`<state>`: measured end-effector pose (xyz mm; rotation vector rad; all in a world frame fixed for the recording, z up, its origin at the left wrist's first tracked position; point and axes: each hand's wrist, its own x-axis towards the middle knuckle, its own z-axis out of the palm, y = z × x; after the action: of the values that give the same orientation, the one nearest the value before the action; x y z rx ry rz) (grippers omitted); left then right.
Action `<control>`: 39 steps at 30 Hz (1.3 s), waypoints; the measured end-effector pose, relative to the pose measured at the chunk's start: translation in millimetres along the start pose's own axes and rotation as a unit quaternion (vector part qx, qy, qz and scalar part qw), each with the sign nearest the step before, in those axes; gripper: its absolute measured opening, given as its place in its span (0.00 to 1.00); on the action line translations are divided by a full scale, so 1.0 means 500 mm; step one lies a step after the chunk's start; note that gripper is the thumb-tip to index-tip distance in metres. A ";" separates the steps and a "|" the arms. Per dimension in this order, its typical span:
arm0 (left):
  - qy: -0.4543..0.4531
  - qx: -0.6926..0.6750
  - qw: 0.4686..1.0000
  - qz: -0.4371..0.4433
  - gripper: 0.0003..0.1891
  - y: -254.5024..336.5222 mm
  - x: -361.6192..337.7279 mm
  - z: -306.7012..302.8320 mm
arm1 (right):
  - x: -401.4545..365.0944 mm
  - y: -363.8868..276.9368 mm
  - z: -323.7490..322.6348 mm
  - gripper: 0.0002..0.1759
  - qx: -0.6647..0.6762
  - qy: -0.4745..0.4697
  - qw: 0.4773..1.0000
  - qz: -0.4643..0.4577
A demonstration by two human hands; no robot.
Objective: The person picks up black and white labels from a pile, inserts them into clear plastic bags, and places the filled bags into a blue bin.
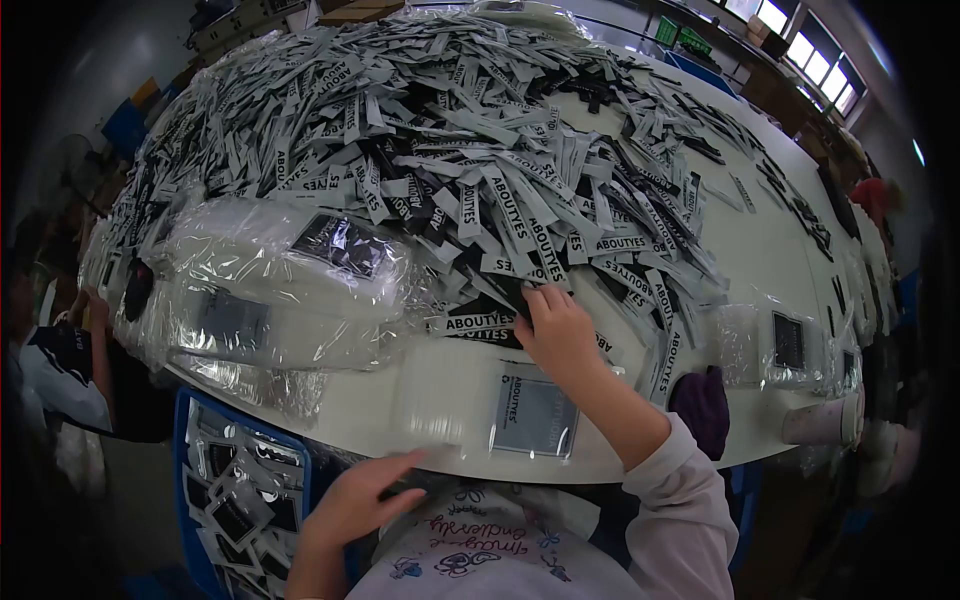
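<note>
My right hand (550, 328) reaches to the near edge of a large heap of narrow stick packets (515, 215), grey and black, many printed ABOUTYES. Its fingers are curled and pressed against a dark stick packet (522, 300), partly hidden under them. At the table's front edge, my left hand (365, 497) is held low with thumb and fingers apart and nothing between them. Between the hands lies a clear plastic bag (535, 412) with a grey printed panel, in front of my right forearm. A row of clear bags (432, 400) extends to its left.
Large clear wrapped bundles (290, 290) lie left on the white table (750, 260). A blue bin (183, 450) holding filled pouches stands below. At right are a dark purple cloth (700, 410), more wrapped bags (765, 345) and a pinkish cup (822, 420). Another person's arm (98, 340) is at far left.
</note>
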<state>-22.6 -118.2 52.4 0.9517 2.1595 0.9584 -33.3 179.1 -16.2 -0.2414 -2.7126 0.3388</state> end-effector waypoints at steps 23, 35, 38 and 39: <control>0.031 0.244 0.923 0.297 0.32 0.031 0.202 0.200 | -0.042 0.058 -0.214 0.03 0.464 -0.051 0.872 0.146; 0.043 0.266 0.913 0.305 0.26 0.012 0.196 0.189 | 0.043 0.011 -0.085 0.20 0.010 -0.180 0.963 -0.202; 0.047 0.214 0.932 0.289 0.26 0.014 0.192 0.188 | 0.050 0.002 -0.098 0.16 0.055 -0.123 0.946 -0.293; 0.053 0.208 0.935 0.284 0.27 0.012 0.192 0.191 | 0.041 -0.002 -0.127 0.16 0.074 -0.025 0.962 -0.263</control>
<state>-5.5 -3.9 -18.0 1.8402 2.2672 0.8178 -26.4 195.3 48.4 0.5296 -2.6508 0.3862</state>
